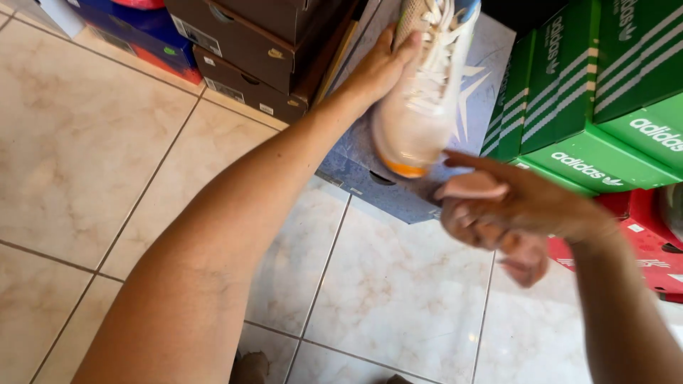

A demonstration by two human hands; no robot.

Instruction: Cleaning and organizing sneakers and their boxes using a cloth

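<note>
a white sneaker (420, 99) with white laces and an orange toe tip is held toe-down in the air, just in front of a pale blue shoebox lid (398, 181) that leans behind it. the person's left hand (377, 67) grips the sneaker along its side, fingers wrapped around the upper. the right hand (498, 206), just below and right of the sneaker's toe, is blurred; its fingers look loosely curled with the forefinger pointing toward the toe, apparently holding nothing, and it seems to stay clear of the shoe. left of the sneaker stand stacked dark brown shoeboxes (249, 57); right of it, green shoeboxes (590, 92) sit above a red box (640, 235). beneath the sneaker lies a beige tiled floor (85, 142).
</note>
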